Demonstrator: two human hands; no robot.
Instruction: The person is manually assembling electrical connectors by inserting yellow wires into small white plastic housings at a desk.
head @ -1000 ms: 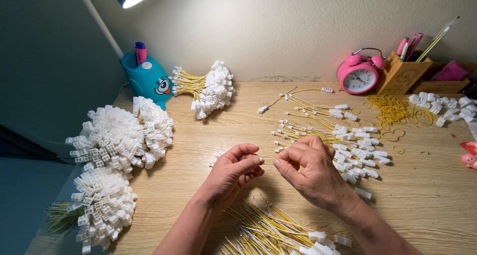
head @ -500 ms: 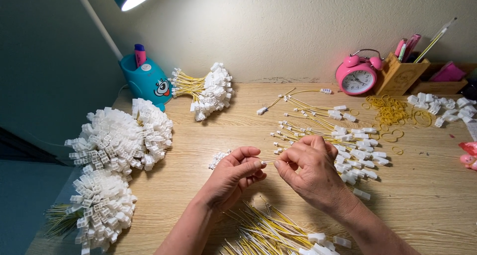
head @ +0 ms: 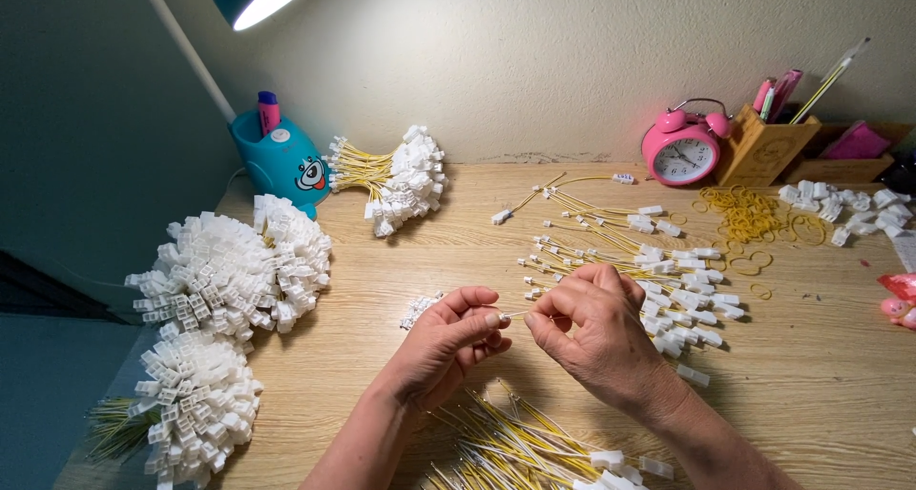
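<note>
Wire lead (head: pixel 515 314), thin and pale, sits at the centre of the frame, pinched between both hands just above the tabletop (head: pixel 811 375). Left hand (head: pixel 444 342) closes thumb and forefinger on 1 end of it; right hand (head: pixel 596 333) closes its fingertips on the other end. The 2 hands stand close together, nearly touching. Whether a white connector housing is concealed inside either grip cannot be told.

Step in hand, as judged: seating a wire end into a small connector, or checking that fit. The next move calls for a fine, steady push along the wire, with both pinches kept firm.

Orientation: the long axis of the wire lead runs left to right across the frame, nearly level, 1 end toward each hand.

Surroundings: loose yellow leads with white connectors (head: pixel 668 280) lie right of the hands; a second loose batch (head: pixel 534 447) lies at the lower edge. Bundled connector clusters (head: pixel 229 275) occupy the left side. Yellow rubber bands (head: pixel 754 218) and a pink alarm clock (head: pixel 682 151) sit at upper right.
</note>
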